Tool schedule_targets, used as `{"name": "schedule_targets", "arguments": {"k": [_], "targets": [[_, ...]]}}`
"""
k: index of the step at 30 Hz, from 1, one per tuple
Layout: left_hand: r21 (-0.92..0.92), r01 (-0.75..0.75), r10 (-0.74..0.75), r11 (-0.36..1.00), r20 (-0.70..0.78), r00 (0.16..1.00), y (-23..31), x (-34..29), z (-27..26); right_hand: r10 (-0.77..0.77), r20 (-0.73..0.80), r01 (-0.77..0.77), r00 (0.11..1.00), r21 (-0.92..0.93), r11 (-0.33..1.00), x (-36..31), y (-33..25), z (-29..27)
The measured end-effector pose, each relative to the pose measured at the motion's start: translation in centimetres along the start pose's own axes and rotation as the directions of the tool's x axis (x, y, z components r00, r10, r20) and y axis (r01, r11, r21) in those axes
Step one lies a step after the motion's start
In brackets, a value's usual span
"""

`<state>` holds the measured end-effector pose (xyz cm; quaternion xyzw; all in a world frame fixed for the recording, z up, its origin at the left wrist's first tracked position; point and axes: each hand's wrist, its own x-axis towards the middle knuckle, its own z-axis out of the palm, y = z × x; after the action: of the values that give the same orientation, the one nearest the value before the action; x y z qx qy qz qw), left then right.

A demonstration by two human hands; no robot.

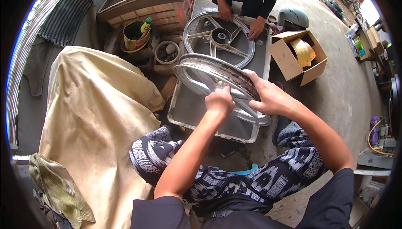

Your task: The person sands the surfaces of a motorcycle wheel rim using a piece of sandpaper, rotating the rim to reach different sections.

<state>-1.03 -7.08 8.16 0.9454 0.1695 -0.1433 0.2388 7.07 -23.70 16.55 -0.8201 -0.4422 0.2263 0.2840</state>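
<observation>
A spoked metal wheel rim (226, 72), its outer band stained dark, is tilted above a shallow grey tray (209, 134) of murky liquid. Thumb and fingers of my right hand (270, 95) grip its right edge. Closed against the spokes near the middle is my left hand (220, 100); its fingers hide whatever they may hold. Beyond it, a second spoked wheel (221, 37) with a dark hub rests over the tray's far part. Another person's two hands, one hand (225, 12) and the other hand (256, 27), touch that wheel's far and right edges.
To the right stand an open cardboard box (284, 59) holding a yellow roll (302, 52) and a grey helmet (294, 18). Left of the tray are a yellow bucket (135, 45) with a bottle (146, 25), a white pail (167, 62) and a crate (146, 9). A beige cover (96, 116) drapes something at my left.
</observation>
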Motion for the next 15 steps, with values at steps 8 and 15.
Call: {"name": "schedule_targets", "arguments": {"k": [8, 15], "targets": [[0.131, 0.030, -0.048, 0.991, 0.138, 0.989, 1.3, -0.3, -1.0, 0.035, 0.125, -0.038, 0.991, 0.026, 0.999, -0.3, 0.3, -0.6], [0.041, -0.003, -0.005, 0.999, 0.204, 0.979, 1.9, -1.0, -0.4, 0.127, 0.155, -0.135, 0.980, 0.036, 0.990, -0.3, 0.2, -0.5]]}}
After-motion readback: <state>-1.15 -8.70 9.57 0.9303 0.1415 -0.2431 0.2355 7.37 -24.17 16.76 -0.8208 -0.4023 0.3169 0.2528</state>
